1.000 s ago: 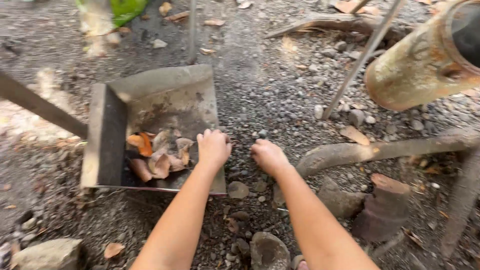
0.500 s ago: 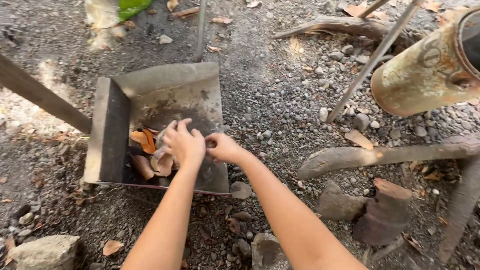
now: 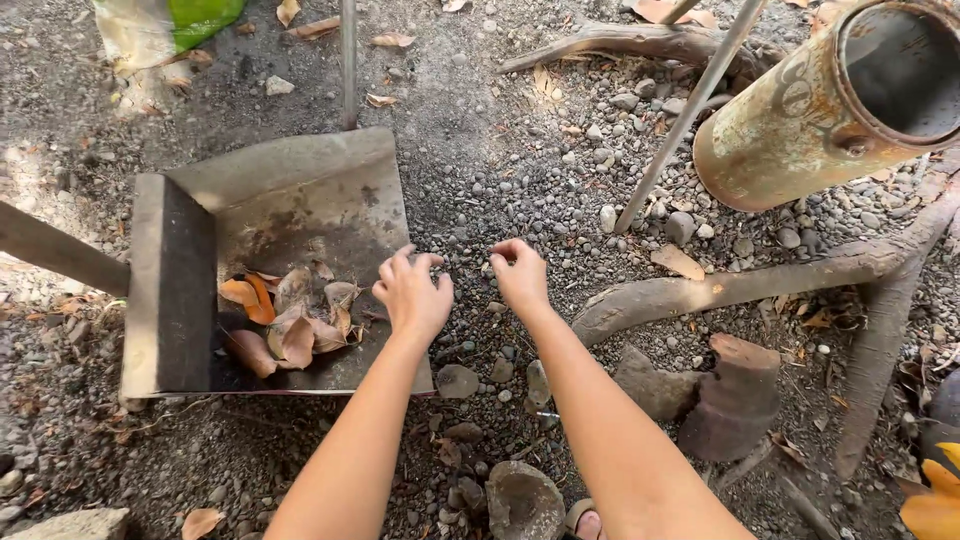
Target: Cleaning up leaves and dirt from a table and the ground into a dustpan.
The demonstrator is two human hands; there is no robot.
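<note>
- Grey, stained metal forms the dustpan (image 3: 290,200), which lies flat on the gravel ground (image 3: 500,130) with its open mouth toward the person's hands and its tall side wall at the left.
- A wooden handle (image 3: 50,250) runs off from the dustpan's left wall toward the frame's left edge.
- Dry brown leaves (image 3: 290,320) lie heaped inside the dustpan, in its near left part, touching one another.
- The left hand (image 3: 412,295) hovers over the dustpan's right edge, just beside the leaves; its fingers (image 3: 395,268) are spread and slightly curled, holding nothing that shows.
- The right hand (image 3: 520,275) is over the gravel just right of the dustpan, fingers curled in loosely toward the palm; whether it holds any bits cannot be told.
- The two hands are near each other but apart.
- A rusty, pale-painted metal pipe (image 3: 830,100) juts in from the upper right, its open end facing the camera.
- A thin metal rod (image 3: 680,120) slants down to the gravel beside the pipe.
- A bare tree root (image 3: 740,285) runs across the ground to the right of the right hand.
- A broken brown stone (image 3: 735,395) sits near the right forearm.
</note>
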